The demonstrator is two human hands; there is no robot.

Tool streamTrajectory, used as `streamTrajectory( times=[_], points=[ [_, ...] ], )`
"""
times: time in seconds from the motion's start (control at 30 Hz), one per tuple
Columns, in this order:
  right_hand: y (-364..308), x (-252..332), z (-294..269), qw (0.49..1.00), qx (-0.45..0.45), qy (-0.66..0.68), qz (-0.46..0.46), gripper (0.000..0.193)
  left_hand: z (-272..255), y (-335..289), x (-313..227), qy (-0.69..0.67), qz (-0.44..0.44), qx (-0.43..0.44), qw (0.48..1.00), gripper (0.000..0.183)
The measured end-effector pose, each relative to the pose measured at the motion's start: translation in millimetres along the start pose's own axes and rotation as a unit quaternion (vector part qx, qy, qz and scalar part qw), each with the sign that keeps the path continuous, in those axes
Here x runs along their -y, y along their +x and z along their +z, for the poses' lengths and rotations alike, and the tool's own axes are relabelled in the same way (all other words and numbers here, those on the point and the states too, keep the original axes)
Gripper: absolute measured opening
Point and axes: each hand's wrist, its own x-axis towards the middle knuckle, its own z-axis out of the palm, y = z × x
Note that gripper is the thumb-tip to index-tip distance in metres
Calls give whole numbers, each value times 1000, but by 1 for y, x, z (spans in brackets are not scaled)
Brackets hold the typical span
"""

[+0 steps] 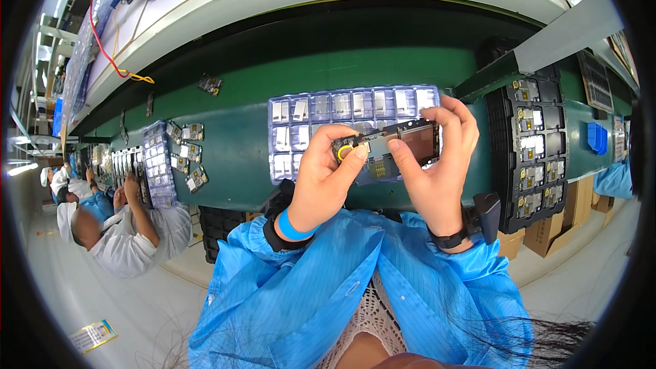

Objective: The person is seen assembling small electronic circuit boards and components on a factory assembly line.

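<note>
Between my two hands is a dark circuit board assembly point(379, 169) with a silver metal part, a reddish-brown panel at its right end and a yellow ring at its left. My left hand point(324, 174) is closed on its left end, the thumb lying near the yellow ring. Closed round the other end, my right hand point(437, 171) has its thumb pressed on the face and its fingers over the far edge. Just beyond and partly beneath the board lies a clear bluish plastic tray point(272, 147) whose pockets hold silver-white parts.
A stack of black trays point(501, 164) holding circuit boards stands to my right, beside a grey metal post point(567, 34). Several loose boards point(193, 132) lie on the green bench point(239, 143) at left. Farther right is a blue bin point(597, 138). A co-worker point(130, 232) sits at left.
</note>
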Motion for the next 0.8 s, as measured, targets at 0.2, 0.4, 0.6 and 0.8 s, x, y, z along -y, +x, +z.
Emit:
streamTrajectory(
  times=[0.2,0.4,0.6,0.8],
  points=[
    [2,-4,-2,985,78,142,50,26,1,0,-5,9,-18,28,999,20],
    [1,-4,-5,984,88,136,74,25,3,1,-5,26,-17,25,999,17],
    [-6,-9,-2,991,35,124,27,24,9,1,3,43,22,8,999,14],
    [3,-20,-11,981,88,133,110,23,13,6,3,71,-24,11,997,16]
  ],
)
